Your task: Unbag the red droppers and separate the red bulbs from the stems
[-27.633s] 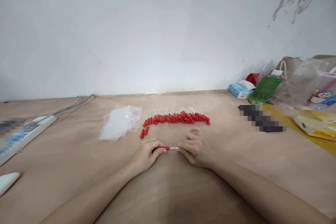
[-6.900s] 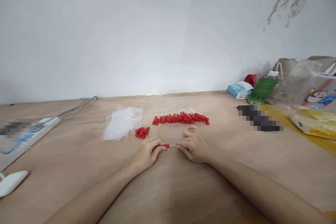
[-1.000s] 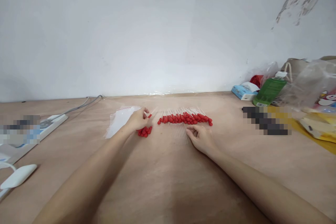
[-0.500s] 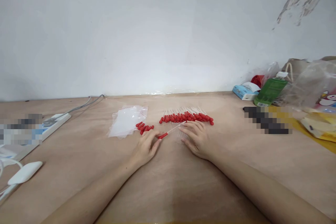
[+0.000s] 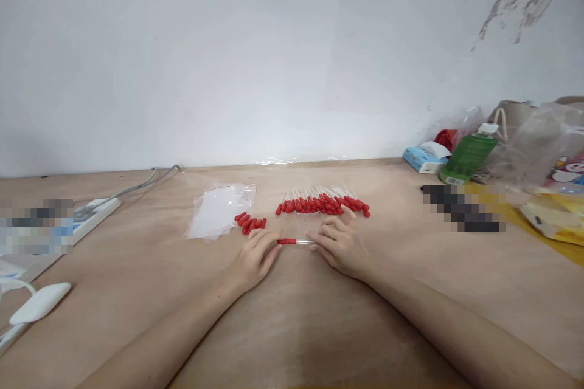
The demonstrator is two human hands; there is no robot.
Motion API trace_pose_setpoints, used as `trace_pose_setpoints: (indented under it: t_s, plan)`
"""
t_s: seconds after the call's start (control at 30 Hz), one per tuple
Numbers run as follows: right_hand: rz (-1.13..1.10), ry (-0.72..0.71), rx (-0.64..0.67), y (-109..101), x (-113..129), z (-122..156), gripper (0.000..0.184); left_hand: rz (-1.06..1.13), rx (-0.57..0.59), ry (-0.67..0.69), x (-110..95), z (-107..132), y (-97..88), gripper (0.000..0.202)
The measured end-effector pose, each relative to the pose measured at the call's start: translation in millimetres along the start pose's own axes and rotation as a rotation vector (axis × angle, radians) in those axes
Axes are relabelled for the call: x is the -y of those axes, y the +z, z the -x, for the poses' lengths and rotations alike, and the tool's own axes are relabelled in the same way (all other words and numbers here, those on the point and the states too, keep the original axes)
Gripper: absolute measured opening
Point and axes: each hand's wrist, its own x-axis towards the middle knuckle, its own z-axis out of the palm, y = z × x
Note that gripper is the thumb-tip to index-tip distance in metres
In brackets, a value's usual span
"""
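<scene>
Between my two hands lies one dropper (image 5: 294, 242), a clear thin tube with a red rubber bulb, held level just above the wooden table (image 5: 292, 328). My left hand (image 5: 256, 255) pinches its red bulb end. My right hand (image 5: 338, 244) pinches the clear tube end. Behind them a row of several droppers with red bulbs (image 5: 322, 204) lies side by side. A small heap of loose red bulbs (image 5: 249, 222) sits left of my fingers. Several bare clear tubes (image 5: 314, 225) lie just behind my right hand, hard to make out.
A stack of clear zip bags (image 5: 219, 210) lies left of the bulbs. A white power strip (image 5: 93, 214) with a grey cable and a white object (image 5: 39, 302) sit at far left. At right stand a green bottle (image 5: 466, 155), a blue tissue pack (image 5: 423, 159) and plastic bags (image 5: 538, 152).
My left hand reached to the row and brought one dropper back. Both hands now hold it level between them. Over the longer span the row grew shorter and the bulb heap grew.
</scene>
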Motion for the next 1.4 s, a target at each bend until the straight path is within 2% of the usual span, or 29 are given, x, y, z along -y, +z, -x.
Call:
trace_pose_setpoints:
  t_s: [0.13,0.2,0.3,0.43,0.87,1.0,1.07,1.2,1.3,1.4]
  plan:
    - [-0.039,0.036,0.009,0,5,-1,0.017,-0.001,0.024,-0.035,-8,-5,-2.5,0.027]
    - [-0.059,0.039,0.017,-2,9,-2,0.018,-0.006,0.058,-0.040,-11,-7,-2.2,0.023]
    - [-0.080,0.019,0.042,-6,12,-3,0.019,-0.009,0.095,-0.052,-10,-8,-0.2,0.013]
    - [-0.107,0.009,0.048,-8,14,-1,0.017,-0.031,0.142,-0.074,-9,-4,1.7,0.018]
    - [-0.158,-0.020,0.054,-12,16,-1,0.018,-0.134,0.137,0.033,-8,1,2.5,0.019]
    - [-0.160,-0.021,0.074,-12,9,5,0.018,-0.168,0.147,0.040,-3,3,-7.7,0.020]
    - [-0.147,0.010,0.043,-12,2,8,0.016,-0.200,0.097,-0.034,5,3,-19.5,0.021]
    - [-0.110,0.178,-0.081,-7,-8,8,0.014,-0.200,-0.103,-0.311,28,0,-40.6,0.018]
    - [-0.117,0.231,-0.108,-3,-4,3,0.016,-0.155,-0.167,-0.466,43,-2,-43.2,0.023]
    - [-0.130,0.281,-0.138,-3,2,-5,0.017,-0.192,-0.208,-0.531,54,-3,-40.9,0.027]
